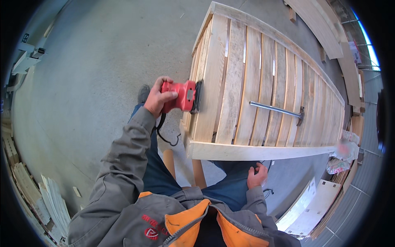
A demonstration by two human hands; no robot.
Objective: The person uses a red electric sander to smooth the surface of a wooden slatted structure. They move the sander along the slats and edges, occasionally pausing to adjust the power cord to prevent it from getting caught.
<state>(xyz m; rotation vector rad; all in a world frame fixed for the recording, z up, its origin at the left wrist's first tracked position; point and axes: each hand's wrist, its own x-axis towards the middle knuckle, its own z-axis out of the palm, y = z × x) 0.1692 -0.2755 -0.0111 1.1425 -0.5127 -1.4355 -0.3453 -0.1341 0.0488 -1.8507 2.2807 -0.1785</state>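
Note:
My left hand (159, 95) is wrapped round a red electric sander (180, 96). The sander is turned on its side, its dark pad pressed against the left edge of a slatted wooden frame (263, 151). A black power cord (163, 141) hangs from it below my wrist. Near my right thigh, below the frame's near rail, my right hand (257, 176) rests with fingers loosely apart and nothing visible in them. On the slats to the right lies a claw hammer (275, 109) with a metal handle and dark head.
Wooden legs (199, 173) stand under the frame, close to my knees. Long boards (319, 24) lie at the far right, and white panels (306, 210) at the near right. Scrap wood (53, 201) is stacked at the lower left. A plastic bag (345, 150) sits beyond the frame's right end.

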